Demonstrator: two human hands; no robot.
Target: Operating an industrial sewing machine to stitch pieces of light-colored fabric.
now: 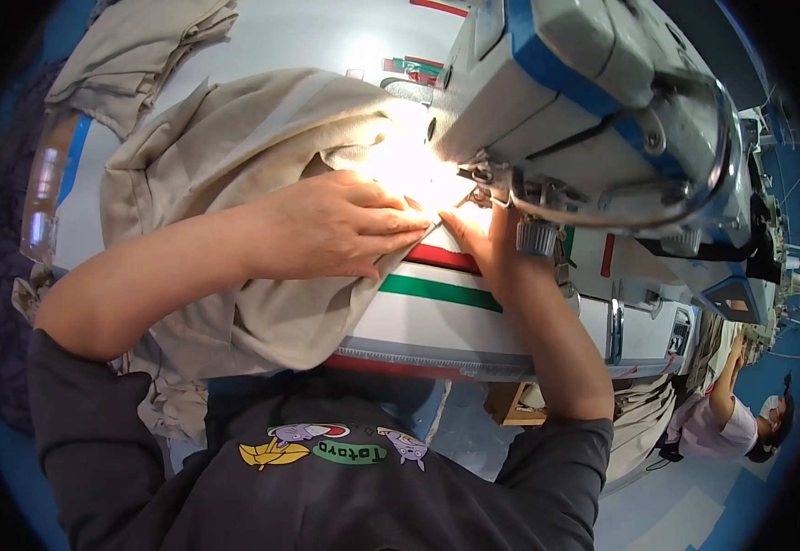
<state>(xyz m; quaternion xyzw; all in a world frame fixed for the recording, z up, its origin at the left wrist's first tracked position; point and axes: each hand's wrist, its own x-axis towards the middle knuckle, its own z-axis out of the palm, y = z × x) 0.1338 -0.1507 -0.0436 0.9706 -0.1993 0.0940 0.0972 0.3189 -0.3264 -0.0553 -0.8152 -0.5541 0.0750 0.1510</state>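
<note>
Beige fabric (234, 174), which looks like part of a garment, lies bunched over the left of a sewing machine's table. My left hand (331, 225) rests on it, palm down with fingers stretched toward the needle area. Close to those fingertips, the thumb of my right hand (487, 241) touches the fabric's edge; its other fingers are hidden behind the machine head and in glare. The white and blue sewing machine (556, 101) stands over the right side of the work. Bright lamp light washes out the stitching spot, so needle and seam cannot be made out.
More folded beige fabric (147, 55) lies at the far left. Green tape (441, 292) and red tape (436, 257) mark the table, with a ruler strip (427, 358) along its front edge. At the far right another person (721, 418) sits working.
</note>
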